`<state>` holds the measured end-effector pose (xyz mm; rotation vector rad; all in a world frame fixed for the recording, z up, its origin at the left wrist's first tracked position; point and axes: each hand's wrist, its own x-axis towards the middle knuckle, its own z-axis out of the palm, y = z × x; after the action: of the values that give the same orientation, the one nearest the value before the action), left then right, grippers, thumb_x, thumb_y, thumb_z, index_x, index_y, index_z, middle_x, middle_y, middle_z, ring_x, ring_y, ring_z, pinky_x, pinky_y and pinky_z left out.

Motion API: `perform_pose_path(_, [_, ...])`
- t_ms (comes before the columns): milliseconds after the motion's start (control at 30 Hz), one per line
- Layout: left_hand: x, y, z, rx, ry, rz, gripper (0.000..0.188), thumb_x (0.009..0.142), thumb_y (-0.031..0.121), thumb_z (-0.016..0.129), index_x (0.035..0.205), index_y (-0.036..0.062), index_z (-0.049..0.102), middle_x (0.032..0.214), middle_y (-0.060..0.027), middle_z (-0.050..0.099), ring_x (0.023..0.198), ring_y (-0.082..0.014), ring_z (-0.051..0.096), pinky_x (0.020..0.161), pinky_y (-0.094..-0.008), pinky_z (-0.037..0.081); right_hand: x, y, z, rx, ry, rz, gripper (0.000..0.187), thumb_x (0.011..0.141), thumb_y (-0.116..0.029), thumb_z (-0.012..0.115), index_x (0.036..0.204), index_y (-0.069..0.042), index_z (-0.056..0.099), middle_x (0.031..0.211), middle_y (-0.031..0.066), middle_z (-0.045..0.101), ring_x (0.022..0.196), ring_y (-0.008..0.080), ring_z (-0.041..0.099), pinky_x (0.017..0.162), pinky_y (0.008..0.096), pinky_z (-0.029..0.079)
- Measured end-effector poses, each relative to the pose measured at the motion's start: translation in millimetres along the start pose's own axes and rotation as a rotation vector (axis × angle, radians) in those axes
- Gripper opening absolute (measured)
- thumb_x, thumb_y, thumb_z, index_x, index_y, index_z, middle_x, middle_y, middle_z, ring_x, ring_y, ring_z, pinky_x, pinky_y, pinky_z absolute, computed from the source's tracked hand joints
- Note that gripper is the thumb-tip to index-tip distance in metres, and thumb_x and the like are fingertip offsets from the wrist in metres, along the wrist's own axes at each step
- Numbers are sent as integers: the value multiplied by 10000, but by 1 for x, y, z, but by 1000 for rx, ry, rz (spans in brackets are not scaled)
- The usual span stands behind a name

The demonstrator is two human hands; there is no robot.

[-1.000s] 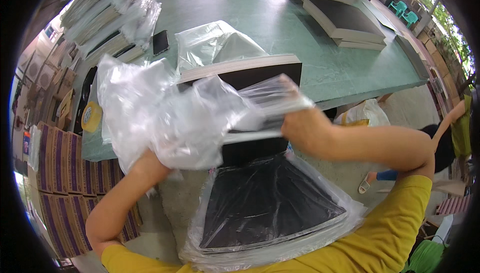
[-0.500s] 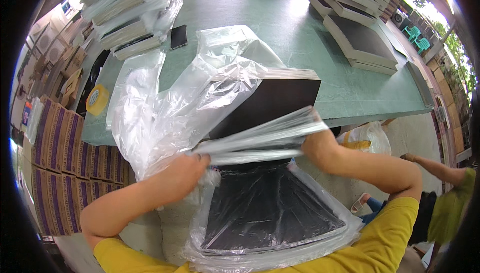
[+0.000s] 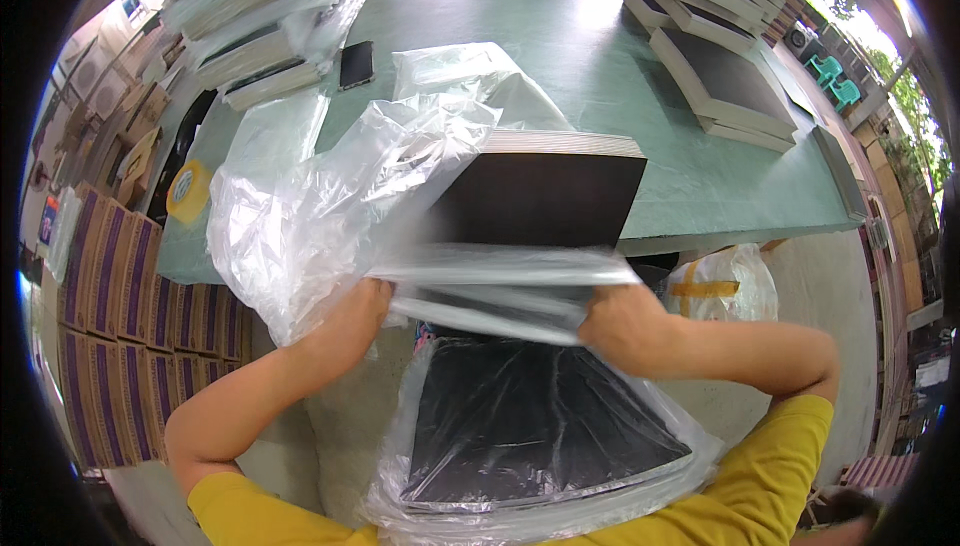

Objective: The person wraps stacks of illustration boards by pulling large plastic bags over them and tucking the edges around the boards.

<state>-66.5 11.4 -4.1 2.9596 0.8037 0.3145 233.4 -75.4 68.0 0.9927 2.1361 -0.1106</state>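
Between my two hands a transparent plastic bag is pulled taut, partly smeared by motion. My left hand is closed on its left end, beside a crumpled heap of plastic bags on the table. My right hand grips the other end, with the fingers curled. Just beyond the stretched plastic, at the table's near edge, lies a thick black-faced slab with pale layered edges. Its near edge is hidden by the plastic. Closer to me, a black panel wrapped in transparent plastic lies at my lap.
The green table carries a plastic-wrapped stack far left, a phone, a yellow tape roll and stacked black-faced slabs at right. Cardboard boxes are piled left below the table. A white sack sits below its right side.
My right hand has come down and slightly left, and my left hand has moved up and left. The stretched plastic is now more level. A person at the lower right has mostly left view.
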Motion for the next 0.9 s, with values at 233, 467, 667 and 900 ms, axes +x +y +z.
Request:
perform_pose_path(233, [-13, 40, -24, -510, -221, -229, 324, 612, 242, 650, 824, 17, 553, 808, -149, 572, 720, -343, 553, 682, -366, 449, -9, 53, -40, 778, 1071, 492, 304, 553, 30, 561, 850, -22, 522, 767, 128, 532, 740, 304, 549, 634, 355, 457])
perform_pose_path(467, [14, -63, -18, -184, 1075, -786, 219, 641, -21, 571, 852, 23, 535, 745, -95, 515, 735, -238, 534, 705, -301, 415, 23, -2, -13, 723, 840, 115, 316, 580, -3, 534, 890, -61, 545, 932, 106, 544, 873, 271, 535, 729, 388, 446])
perform_pose_path(667, [91, -2, -31, -237, 532, -436, 590, 633, -73, 484, 1165, 180, 498, 1062, -92, 465, 734, -242, 516, 683, -318, 444, -5, 79, 33, 561, 1258, 663, 560, 543, 153, 430, 1076, -2, 508, 1123, 148, 436, 1027, 302, 422, 861, 368, 360])
perform_pose_path(900, [67, 19, -55, -287, 578, -251, 445, 637, -29, 564, 1064, 95, 566, 880, -89, 543, 642, -163, 519, 615, -286, 441, -49, 80, 62, 1333, 1167, 383, 403, 569, 146, 519, 947, 31, 594, 993, 123, 567, 865, 177, 544, 745, 252, 421])
